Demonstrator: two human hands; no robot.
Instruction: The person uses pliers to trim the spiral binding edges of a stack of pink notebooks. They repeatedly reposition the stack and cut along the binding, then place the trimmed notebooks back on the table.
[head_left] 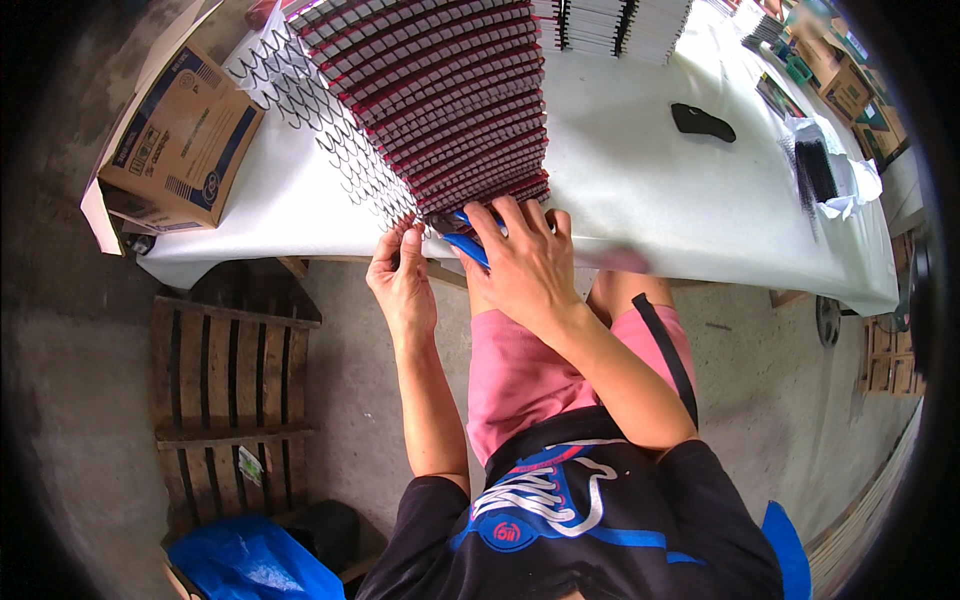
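Note:
A long row of spiral-bound notebooks (440, 95) with dark red and black edges lies at the table's near edge. Loose black spiral coils (345, 150) stick out from its left side. My left hand (402, 285) is closed at the near left corner, thumb and fingertips pinching the end of a coil. Blue-handled pliers (466, 249) sit in my right hand (528, 262), their dark jaws close to the nearest notebook's corner and just right of my left fingertips. The jaw tips are partly hidden, so I cannot see whether they touch the wire.
A cardboard box (185, 140) stands at the table's left end. On the white-covered table (620, 170) lie a black cloth-like item (703, 123) and, farther right, black coils in white wrapping (815, 172). More notebooks (650, 28) stand at the back. A wooden pallet (235, 370) is below left.

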